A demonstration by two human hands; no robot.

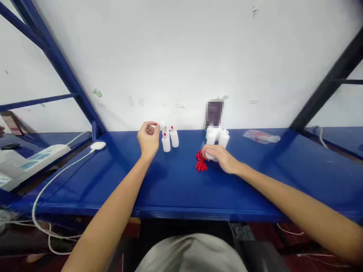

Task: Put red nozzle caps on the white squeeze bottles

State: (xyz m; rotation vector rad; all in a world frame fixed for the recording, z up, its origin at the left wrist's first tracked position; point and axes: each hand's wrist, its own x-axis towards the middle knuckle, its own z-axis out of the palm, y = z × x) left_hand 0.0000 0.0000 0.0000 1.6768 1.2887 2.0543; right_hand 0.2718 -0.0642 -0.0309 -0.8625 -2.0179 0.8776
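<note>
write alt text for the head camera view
A person's right hand is at a cluster of white bottles, beside small red pieces on a blue table. The left hand is raised next to red-tipped bottles, with something red, too small to identify, at its fingertips.

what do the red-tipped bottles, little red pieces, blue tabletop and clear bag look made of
Red-tipped bottles: probably plastic, judging by their milky, smooth white bodies.
Little red pieces: perhaps glossy plastic, being evenly bright red; too small to be sure.
Blue tabletop: smooth with a slight sheen, perhaps painted metal or board.
Clear bag: likely thin plastic film, see-through and crinkled.
</note>
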